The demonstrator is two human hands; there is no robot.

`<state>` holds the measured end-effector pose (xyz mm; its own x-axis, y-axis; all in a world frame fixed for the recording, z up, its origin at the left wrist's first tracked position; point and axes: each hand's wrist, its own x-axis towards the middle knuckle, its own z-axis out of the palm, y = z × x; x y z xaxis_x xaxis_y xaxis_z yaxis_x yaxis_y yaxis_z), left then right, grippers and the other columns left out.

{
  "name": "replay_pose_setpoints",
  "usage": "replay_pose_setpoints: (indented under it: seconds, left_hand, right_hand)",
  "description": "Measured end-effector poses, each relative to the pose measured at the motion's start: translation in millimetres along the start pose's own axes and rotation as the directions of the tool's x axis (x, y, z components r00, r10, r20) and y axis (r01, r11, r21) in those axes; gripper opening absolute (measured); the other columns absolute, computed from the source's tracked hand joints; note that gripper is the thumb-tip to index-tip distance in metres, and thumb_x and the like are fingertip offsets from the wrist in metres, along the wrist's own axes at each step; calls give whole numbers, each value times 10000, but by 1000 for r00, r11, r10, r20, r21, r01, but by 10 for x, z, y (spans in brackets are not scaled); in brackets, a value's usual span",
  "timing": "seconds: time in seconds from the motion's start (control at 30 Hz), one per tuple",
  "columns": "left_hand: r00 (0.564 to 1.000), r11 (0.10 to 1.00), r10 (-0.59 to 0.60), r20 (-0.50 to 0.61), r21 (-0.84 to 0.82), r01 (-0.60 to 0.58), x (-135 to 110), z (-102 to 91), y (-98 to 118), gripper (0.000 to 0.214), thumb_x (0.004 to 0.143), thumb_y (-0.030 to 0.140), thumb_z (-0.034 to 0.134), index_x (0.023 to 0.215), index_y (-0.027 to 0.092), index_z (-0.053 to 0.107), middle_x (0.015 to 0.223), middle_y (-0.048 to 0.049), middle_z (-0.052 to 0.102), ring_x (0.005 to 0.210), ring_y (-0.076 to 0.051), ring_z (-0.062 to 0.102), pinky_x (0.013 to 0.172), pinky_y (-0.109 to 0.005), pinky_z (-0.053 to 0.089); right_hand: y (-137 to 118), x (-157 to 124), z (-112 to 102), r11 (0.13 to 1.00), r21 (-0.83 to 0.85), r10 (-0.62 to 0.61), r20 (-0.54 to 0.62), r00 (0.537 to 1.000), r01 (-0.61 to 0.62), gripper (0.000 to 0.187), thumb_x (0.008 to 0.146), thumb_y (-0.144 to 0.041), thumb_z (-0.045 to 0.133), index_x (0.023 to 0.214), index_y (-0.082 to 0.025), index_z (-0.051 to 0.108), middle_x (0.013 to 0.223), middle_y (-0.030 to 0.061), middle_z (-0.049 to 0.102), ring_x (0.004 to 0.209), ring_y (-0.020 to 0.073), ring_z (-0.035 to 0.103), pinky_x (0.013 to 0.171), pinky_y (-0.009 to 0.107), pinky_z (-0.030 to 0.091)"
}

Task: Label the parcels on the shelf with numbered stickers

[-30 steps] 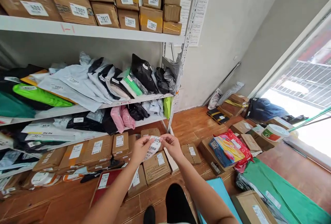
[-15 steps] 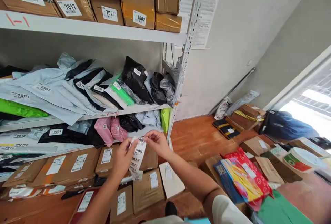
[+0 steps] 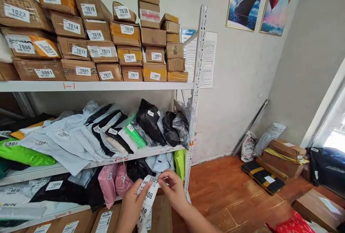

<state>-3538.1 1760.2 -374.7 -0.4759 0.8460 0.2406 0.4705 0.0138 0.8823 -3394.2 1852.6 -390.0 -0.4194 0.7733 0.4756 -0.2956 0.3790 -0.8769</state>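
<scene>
Head view: both hands up front at bottom centre, in front of a white metal rack [image 3: 129,86]. Left hand [image 3: 132,204] is closed on a white label strip [image 3: 148,199], thumb on its face. Right hand [image 3: 174,191] pinches the strip's top right corner, fingertips narrow. Strip hangs down between the hands, tilted; 1009 reads at top, then 08 and 10 partly covered; lower end runs toward the bottom edge, partly behind fingers.

Top shelf: stacked brown boxes with number stickers, e.g. box 1002 [image 3: 154,72] near the right end, beside a column of small boxes. Middle shelf: soft mailers leaning together, including a black bag [image 3: 148,120] and a lime bag [image 3: 27,154] at far left. Shelf below: pink parcels [image 3: 107,182] left of the hands, yellow-green bag [image 3: 179,164] at the rack post, just above the right hand. Cartons [image 3: 106,218] under that, cut off by the frame.

Right side: ship poster [image 3: 245,1] and balloon poster [image 3: 280,3] on the wall; black flat parcel [image 3: 262,177] with yellow bands on the wood floor [image 3: 212,197]; red bag [image 3: 291,223] at bottom right, mostly cropped.
</scene>
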Motion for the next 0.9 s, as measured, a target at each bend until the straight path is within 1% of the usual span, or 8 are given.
replay_pose_setpoints:
  seconds: [0.13,0.3,0.47,0.53,0.63,0.73,0.8,0.9]
  left_hand:
    - [1000,991,-1,7,-136,2,116,-38,135,514,794,675,591,686,172,585,600,10,549,569,-131,494,521,-206,404]
    - [996,965,5,92,-261,19,289,-214,313,521,706,592,734,1015,172,736,935,-70,756,854,-239,672,744,-280,542]
    - [996,964,-61,-67,-264,41,457,-421,386,603,665,669,724,991,164,767,900,-79,770,785,-256,686,661,-299,555]
    - [990,963,-80,-121,-265,45,539,-513,447,599,608,677,756,905,157,774,865,-82,771,754,-261,686,639,-303,560]
    - [988,964,-51,-146,-264,11,718,-690,610,570,547,656,801,829,161,768,824,-84,768,751,-276,695,642,-318,577]
    - [977,974,-25,-211,-225,-23,998,-884,818,568,523,652,815,820,170,769,794,-86,765,724,-281,696,612,-324,577]
    - [972,987,7,-234,-155,-45,1244,-974,941,551,521,640,821,820,180,775,807,-84,767,734,-287,701,605,-313,572]
    - [963,989,146,-228,48,-138,1675,-997,1081,412,583,598,805,708,208,769,696,-56,738,653,-258,678,528,-261,523]
  right_hand:
    - [-131,107,64,999,52,-10,-26,1000,11,225,868,-429,680,878,-205,697,835,43,617,766,160,582,667,265,462]
    - [-378,476,148,987,16,-158,-13,987,158,180,890,-389,659,895,-215,704,869,54,615,802,168,598,673,269,494]
    - [-779,967,231,932,-28,-355,142,924,362,122,890,-309,663,924,-221,739,861,62,648,793,163,629,674,269,527]
    - [-1011,1190,265,868,-72,-465,226,856,491,112,895,-271,652,926,-220,747,845,63,679,792,164,639,698,280,527]
    - [-1362,1564,331,739,-63,-605,376,702,671,119,908,-240,629,924,-211,744,841,64,712,804,166,656,739,293,529]
    - [-1619,2060,403,625,-4,-684,479,550,781,137,934,-249,594,924,-216,726,859,54,723,816,160,663,758,293,537]
    - [-1755,2547,422,516,-4,-762,455,461,857,150,948,-248,562,928,-215,707,877,48,719,835,155,655,776,297,532]
    - [-2036,3589,359,356,-125,-887,267,377,926,130,939,-224,550,926,-194,676,883,48,689,823,147,623,749,286,511]
